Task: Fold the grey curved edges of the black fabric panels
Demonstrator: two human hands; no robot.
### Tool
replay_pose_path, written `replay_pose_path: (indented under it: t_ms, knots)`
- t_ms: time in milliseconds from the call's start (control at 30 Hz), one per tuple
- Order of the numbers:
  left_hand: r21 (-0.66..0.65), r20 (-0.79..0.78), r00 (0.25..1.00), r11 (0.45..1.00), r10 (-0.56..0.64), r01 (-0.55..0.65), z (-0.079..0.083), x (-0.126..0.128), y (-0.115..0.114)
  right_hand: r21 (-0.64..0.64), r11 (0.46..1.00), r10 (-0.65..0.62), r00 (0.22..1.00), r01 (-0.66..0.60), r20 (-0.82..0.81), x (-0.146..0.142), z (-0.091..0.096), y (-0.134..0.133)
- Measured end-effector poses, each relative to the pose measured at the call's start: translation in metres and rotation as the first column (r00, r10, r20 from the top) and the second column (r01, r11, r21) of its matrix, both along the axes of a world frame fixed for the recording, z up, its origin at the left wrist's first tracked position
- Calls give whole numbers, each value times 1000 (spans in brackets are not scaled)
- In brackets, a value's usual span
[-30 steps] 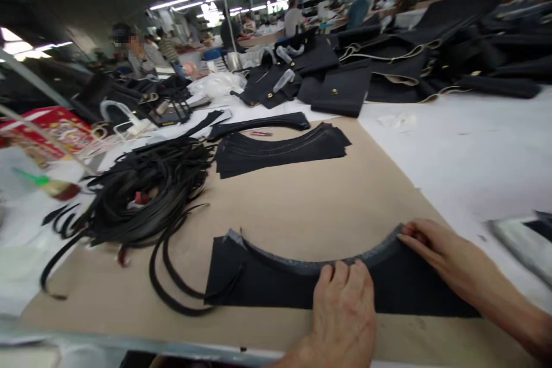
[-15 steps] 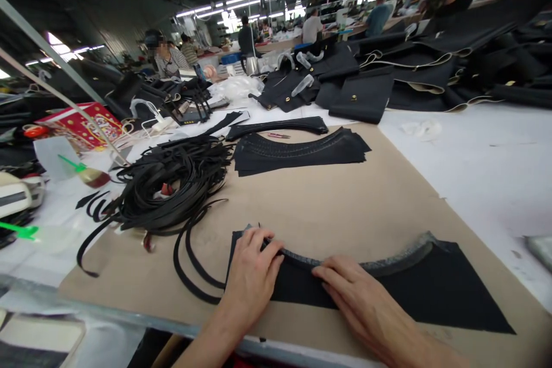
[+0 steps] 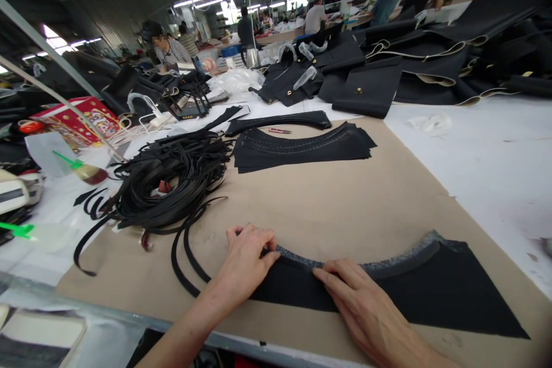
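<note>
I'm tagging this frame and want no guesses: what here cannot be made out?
Head view: the left end of the black panel, covered by the left hand; whether it pinches or presses the edge strip is unclear.
Head view: print on the red box, blurred.
Head view: white device, cut by the left edge.

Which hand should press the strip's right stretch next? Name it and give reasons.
Right, probably. The right hand rests mid-curve on the grey strip, nearest its uncovered right end; the left hand pins the panel at its left end.
</note>
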State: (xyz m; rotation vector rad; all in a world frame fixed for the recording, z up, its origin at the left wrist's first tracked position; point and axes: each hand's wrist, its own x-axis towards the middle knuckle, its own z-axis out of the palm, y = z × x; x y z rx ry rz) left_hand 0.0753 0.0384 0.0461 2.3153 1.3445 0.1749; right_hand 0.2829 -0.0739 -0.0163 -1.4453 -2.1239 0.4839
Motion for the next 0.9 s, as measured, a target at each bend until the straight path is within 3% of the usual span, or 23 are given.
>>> replay_pose_path:
  t_ms: [133,333,533,700,900]
  knots:
    - [-82,-21,999,996,28,-30,-5,3,8,70,998,0,999,-2,35,0,-1,0]
    - [-83,11,997,994,72,-71,-12,4,10,127,992,-2,994,-12,111,-1,-2,-1]
    - [-63,13,994,993,106,-105,-15,3,9,187,982,-9,977,-32,213,-29,-6,9]
    - [-34,25,988,988,150,-149,-16,-13,18,260,966,-90,942,3,322,-51,-9,18]
    - [-80,57,984,983,168,-164,-19,-31,33,290,957,-123,936,24,329,-49,-12,17]
